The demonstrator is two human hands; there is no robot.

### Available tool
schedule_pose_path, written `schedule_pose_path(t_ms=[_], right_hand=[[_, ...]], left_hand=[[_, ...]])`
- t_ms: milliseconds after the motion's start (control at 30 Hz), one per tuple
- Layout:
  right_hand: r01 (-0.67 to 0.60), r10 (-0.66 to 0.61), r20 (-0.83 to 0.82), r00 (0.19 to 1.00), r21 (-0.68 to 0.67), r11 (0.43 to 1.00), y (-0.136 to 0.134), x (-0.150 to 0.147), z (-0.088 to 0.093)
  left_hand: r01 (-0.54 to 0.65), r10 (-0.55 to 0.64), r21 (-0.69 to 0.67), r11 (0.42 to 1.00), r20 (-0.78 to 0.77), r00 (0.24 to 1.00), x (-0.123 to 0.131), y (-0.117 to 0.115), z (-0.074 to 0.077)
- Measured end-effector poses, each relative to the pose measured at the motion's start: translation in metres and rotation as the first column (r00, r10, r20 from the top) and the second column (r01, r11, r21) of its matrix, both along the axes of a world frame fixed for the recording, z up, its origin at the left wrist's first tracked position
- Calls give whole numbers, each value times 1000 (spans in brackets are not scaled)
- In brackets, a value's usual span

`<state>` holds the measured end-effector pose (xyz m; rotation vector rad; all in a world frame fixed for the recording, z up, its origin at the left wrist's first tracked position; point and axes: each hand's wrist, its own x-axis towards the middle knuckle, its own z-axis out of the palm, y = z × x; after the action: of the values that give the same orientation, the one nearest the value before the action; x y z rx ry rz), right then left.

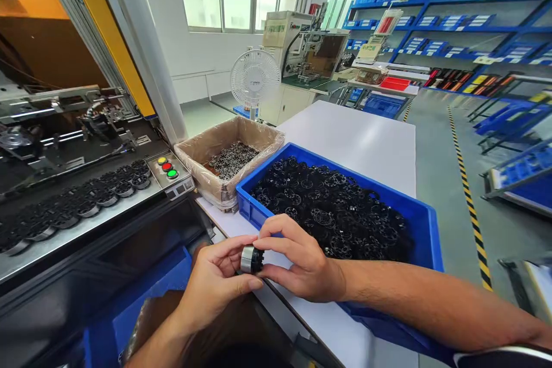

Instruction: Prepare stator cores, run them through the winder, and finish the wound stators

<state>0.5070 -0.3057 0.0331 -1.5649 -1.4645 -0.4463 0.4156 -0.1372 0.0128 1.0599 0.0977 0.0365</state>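
Observation:
Both hands meet over the near edge of the white table [362, 138]. My left hand [215, 282] pinches a small metal ring [247, 259] between thumb and fingers. My right hand [297, 259] grips a black round plastic part [257, 259] pressed against that ring. Just behind the hands stands a blue bin [425, 224] heaped with several black round parts. A plastic-lined cardboard box [207, 152] to its left holds several metal rings.
A machine on the left has a row of assembled black parts [86, 204] on its steel ledge and a button panel [168, 169]. A white fan [254, 77], another machine and blue shelving stand further back. Yellow-black floor tape [468, 201] runs on the right.

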Motion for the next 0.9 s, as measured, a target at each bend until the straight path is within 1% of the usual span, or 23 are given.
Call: schedule_pose_path(t_ms=[167, 267, 367, 533, 700, 800, 900], right_hand=[[-4, 4, -12, 1000, -3, 1000, 0, 2, -2], [-14, 14, 0, 1000, -10, 1000, -1, 4, -3], [-15, 16, 33, 999, -7, 1000, -1, 7, -4], [-27, 28, 101, 994, -9, 1000, 1, 10, -4], [-24, 24, 192, 981, -4, 1000, 3, 11, -7], [-18, 16, 207, 978, 10, 1000, 4, 12, -8], [-16, 17, 221, 975, -9, 1000, 3, 13, -8]], left_hand=[[-124, 125, 95, 988, 2, 992, 3, -7, -3], [-151, 152, 125, 981, 4, 988, 3, -7, -3], [-167, 168, 113, 979, 5, 986, 4, -6, -2], [-158, 156, 85, 984, 27, 987, 4, -4, 1], [-173, 169, 165, 971, 39, 985, 1, -1, 1], [-175, 168, 197, 965, 49, 985, 0, 0, 1], [-165, 156, 205, 965, 60, 986, 1, -1, 0]])
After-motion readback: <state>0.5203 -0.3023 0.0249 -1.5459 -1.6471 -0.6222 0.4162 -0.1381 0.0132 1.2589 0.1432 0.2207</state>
